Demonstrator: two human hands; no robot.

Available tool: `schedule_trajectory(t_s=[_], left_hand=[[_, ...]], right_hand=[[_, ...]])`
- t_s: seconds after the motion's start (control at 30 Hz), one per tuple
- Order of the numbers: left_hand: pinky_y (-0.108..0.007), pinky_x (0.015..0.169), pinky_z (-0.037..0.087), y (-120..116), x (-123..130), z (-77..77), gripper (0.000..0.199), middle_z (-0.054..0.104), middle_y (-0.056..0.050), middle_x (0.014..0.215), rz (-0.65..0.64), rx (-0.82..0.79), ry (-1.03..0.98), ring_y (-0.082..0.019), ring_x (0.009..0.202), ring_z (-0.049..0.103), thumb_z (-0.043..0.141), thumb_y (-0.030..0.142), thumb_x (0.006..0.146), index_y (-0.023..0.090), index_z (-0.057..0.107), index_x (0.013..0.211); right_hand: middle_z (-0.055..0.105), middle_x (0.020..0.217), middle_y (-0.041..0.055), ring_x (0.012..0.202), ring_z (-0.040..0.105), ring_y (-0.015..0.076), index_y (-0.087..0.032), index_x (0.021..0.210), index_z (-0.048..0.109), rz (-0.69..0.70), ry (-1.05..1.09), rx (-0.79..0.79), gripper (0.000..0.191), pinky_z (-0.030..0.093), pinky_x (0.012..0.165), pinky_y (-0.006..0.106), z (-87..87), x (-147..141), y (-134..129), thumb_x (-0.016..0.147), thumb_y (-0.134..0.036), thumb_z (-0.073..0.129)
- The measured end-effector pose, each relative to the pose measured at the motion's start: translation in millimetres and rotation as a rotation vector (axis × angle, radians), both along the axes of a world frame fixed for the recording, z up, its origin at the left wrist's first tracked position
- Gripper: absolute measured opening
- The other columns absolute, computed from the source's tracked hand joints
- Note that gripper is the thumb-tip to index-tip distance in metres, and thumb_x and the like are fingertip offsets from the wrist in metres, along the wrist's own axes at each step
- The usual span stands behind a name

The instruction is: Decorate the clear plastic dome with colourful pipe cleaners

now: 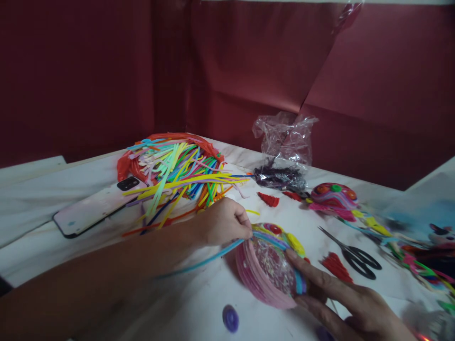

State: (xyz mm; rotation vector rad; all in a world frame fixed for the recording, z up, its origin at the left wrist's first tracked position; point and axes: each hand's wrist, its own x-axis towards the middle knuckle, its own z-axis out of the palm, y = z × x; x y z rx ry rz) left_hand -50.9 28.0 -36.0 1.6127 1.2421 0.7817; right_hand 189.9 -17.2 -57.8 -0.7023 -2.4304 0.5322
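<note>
A round craft piece [273, 265] lies on the white marbled table, with pink strips along its near left side and yellow, red, blue and purple strips on its far side. Its middle shows a clear, shiny surface. My left hand [229, 221] pinches a light blue strip [209, 259] at the piece's upper left edge; the strip's loose end trails left under my forearm. On the right side, my right hand [341, 296] rests its spread fingers against the piece, steadying blue strips at the rim. A purple coil [231, 318] lies just in front.
Behind my left arm are a pile of colourful strips [177, 161] and a phone [99, 206]. A clear plastic bag [284, 147] stands at the back. Scissors [355, 255], red pieces [336, 267] and a decorated pink dome [334, 199] lie to the right.
</note>
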Motion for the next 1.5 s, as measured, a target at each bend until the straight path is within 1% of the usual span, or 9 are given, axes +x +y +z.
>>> schedule_trajectory(t_s=[0.13, 0.33, 0.43, 0.53, 0.63, 0.73, 1.03, 1.2, 1.5], left_hand=[[-0.017, 0.038, 0.035, 0.6, 2.1, 1.6, 0.011, 0.049, 0.007, 0.038, 0.016, -0.169, -0.090, -0.007, 0.037, 0.045, 0.059, 0.012, 0.061, 0.014, 0.052, 0.054], [-0.017, 0.036, 0.034, 2.7, 2.1, 2.8, 0.012, 0.050, 0.006, 0.036, 0.013, -0.328, -0.182, -0.006, 0.034, 0.044, 0.060, 0.010, 0.061, 0.014, 0.052, 0.052], [-0.019, 0.038, 0.034, 1.2, 2.0, -1.6, 0.013, 0.050, 0.006, 0.037, 0.012, -0.366, -0.239, -0.007, 0.034, 0.045, 0.060, 0.013, 0.062, 0.014, 0.051, 0.052], [-0.020, 0.039, 0.035, -2.7, 2.0, -6.4, 0.012, 0.051, 0.005, 0.038, 0.003, -0.384, -0.295, -0.008, 0.034, 0.046, 0.060, 0.016, 0.061, 0.014, 0.051, 0.053], [-0.021, 0.038, 0.034, -6.2, 1.8, -8.7, 0.009, 0.053, 0.003, 0.041, -0.016, -0.409, -0.335, -0.008, 0.035, 0.047, 0.059, 0.017, 0.059, 0.014, 0.053, 0.053], [-0.020, 0.038, 0.034, -7.6, 1.3, -8.6, 0.010, 0.052, 0.003, 0.040, -0.019, -0.420, -0.351, -0.008, 0.035, 0.047, 0.059, 0.020, 0.057, 0.014, 0.052, 0.053], [-0.020, 0.038, 0.034, -6.4, -0.8, -10.3, 0.011, 0.052, 0.004, 0.041, -0.034, -0.444, -0.334, -0.008, 0.037, 0.047, 0.060, 0.022, 0.057, 0.014, 0.053, 0.056], [-0.021, 0.038, 0.034, -6.4, -0.8, -10.0, 0.014, 0.053, 0.003, 0.042, -0.049, -0.453, -0.322, -0.009, 0.037, 0.047, 0.061, 0.025, 0.056, 0.014, 0.052, 0.056], [-0.020, 0.037, 0.030, -5.0, 1.8, -9.4, 0.020, 0.050, 0.004, 0.040, -0.037, -0.476, -0.308, -0.008, 0.036, 0.044, 0.062, 0.030, 0.056, 0.016, 0.049, 0.056]], right_hand=[[0.055, 0.114, -0.0002, 0.079, 0.062, 0.0112, -0.034, 0.143, 0.024, -0.007, -0.018, 0.001, 0.056, 0.047, 0.050, 0.003, -2.2, -0.2, 0.7, 0.095, -0.012, 0.043], [0.062, 0.090, -0.0023, 0.063, 0.061, 0.0089, -0.033, 0.140, 0.032, -0.038, 0.029, 0.049, 0.045, 0.048, 0.054, 0.004, 1.4, 0.7, 0.5, 0.099, -0.021, 0.043], [0.061, 0.101, -0.0004, 0.074, 0.062, 0.0107, -0.033, 0.138, 0.038, -0.041, 0.049, 0.035, 0.036, 0.050, 0.063, 0.008, 9.0, 0.8, 2.5, 0.103, -0.031, 0.043], [0.056, 0.111, 0.0037, 0.084, 0.061, 0.0143, -0.028, 0.134, 0.045, -0.027, 0.070, -0.066, 0.035, 0.049, 0.071, 0.011, 14.3, 1.6, 8.4, 0.102, -0.042, 0.045], [0.061, 0.100, 0.0043, 0.071, 0.059, 0.0139, -0.025, 0.132, 0.048, -0.030, 0.079, -0.286, 0.041, 0.050, 0.062, 0.013, 13.0, 5.3, 16.8, 0.098, -0.048, 0.051], [0.060, 0.088, 0.0012, 0.060, 0.049, 0.0121, -0.028, 0.131, 0.049, -0.041, 0.091, -0.440, 0.039, 0.045, 0.053, 0.015, 9.4, 10.0, 24.6, 0.095, -0.042, 0.056], [0.057, 0.084, 0.0027, 0.060, 0.038, 0.0145, -0.025, 0.131, 0.051, -0.029, 0.009, -0.483, 0.041, 0.036, 0.053, 0.021, 13.6, 11.6, 34.7, 0.090, -0.029, 0.051], [0.056, 0.082, 0.0023, 0.060, 0.038, 0.0144, -0.028, 0.131, 0.050, -0.007, 0.036, -0.515, 0.041, 0.036, 0.053, 0.020, 9.9, 15.5, 35.8, 0.091, -0.032, 0.054], [0.050, 0.070, -0.0003, 0.054, 0.044, 0.0091, -0.031, 0.128, 0.052, 0.063, 0.260, -0.726, 0.046, 0.043, 0.053, 0.017, 3.8, 9.6, 31.2, 0.088, -0.049, 0.066]])
